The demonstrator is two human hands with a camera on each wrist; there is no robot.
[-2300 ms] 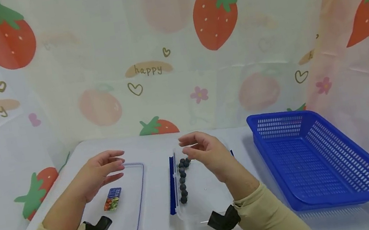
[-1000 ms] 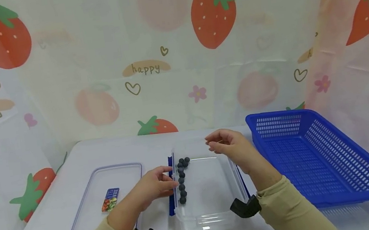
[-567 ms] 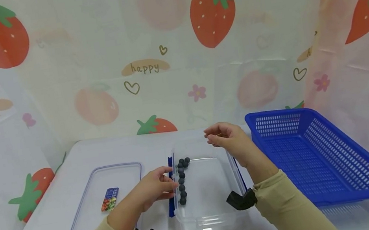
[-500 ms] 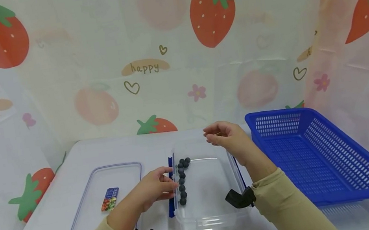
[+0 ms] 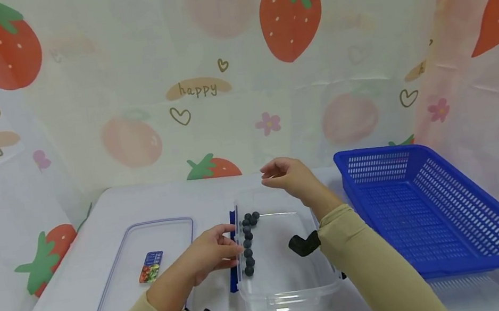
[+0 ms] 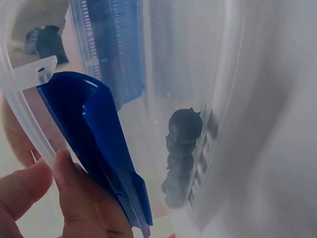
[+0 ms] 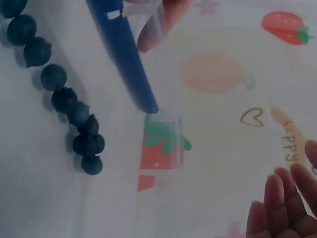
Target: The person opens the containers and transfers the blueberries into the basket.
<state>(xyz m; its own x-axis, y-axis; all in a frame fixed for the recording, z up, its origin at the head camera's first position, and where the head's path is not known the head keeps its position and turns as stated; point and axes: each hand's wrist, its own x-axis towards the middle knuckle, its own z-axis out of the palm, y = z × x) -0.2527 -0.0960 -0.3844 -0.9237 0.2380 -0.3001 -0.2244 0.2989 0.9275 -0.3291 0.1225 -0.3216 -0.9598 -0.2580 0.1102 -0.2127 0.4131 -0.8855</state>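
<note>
A clear plastic container [image 5: 295, 296] stands open at mid table, with a row of several blueberries [image 5: 248, 253] inside along its left wall. My left hand [image 5: 206, 253] pinches the container's left rim beside the blue locking flap [image 6: 116, 148], thumb and fingers on either side of the rim in the left wrist view. Above the container's far end hovers my right hand [image 5: 294, 178], fingers relaxed, with nothing visible in it. The right wrist view shows the fingertips of my right hand [image 7: 285, 206] apart, and the blueberries [image 7: 53, 77] through clear plastic.
Left of the container lies a clear lid [image 5: 116, 299] with a blue seal and a printed label [image 5: 151, 267], partly behind my left forearm. A blue perforated basket [image 5: 483, 264] stands at the right. A strawberry-print sheet [image 5: 226, 127] hangs behind the white table [image 5: 198, 198].
My left hand has moved right from above the lid to the container's left rim, then stayed there. My right hand went right, then back left and farther away over the container's far end.
</note>
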